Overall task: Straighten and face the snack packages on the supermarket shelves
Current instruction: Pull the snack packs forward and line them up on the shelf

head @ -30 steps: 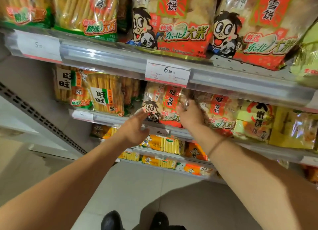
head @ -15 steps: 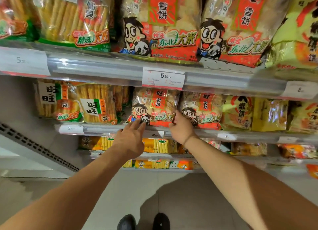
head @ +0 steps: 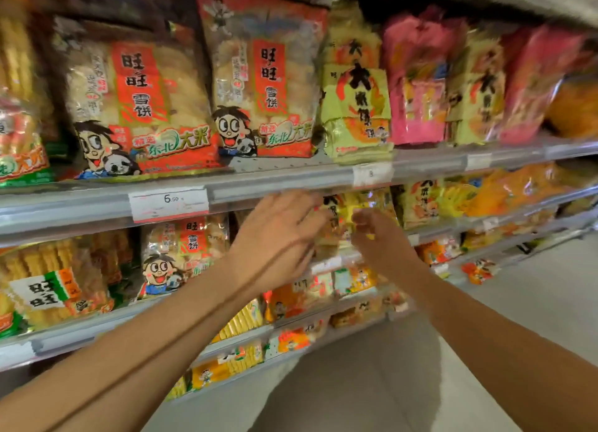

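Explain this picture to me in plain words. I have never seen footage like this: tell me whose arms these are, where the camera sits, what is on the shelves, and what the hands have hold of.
There is no machine here. A person wears one wide-angle camera on the head, so you look down their own two bare arms at supermarket shelves.

The upper shelf carries big red-and-clear rice cracker bags with a cartoon child, then yellow-green bags and pink bags. A price tag reads 6.50. Smaller bags fill the shelves below.

Both hands reach to a yellow snack bag on the second shelf. The left hand lies with spread fingers at its left side. The right hand has curled fingers at the bag's front and seems to pinch it, though motion blur hides the exact grip.
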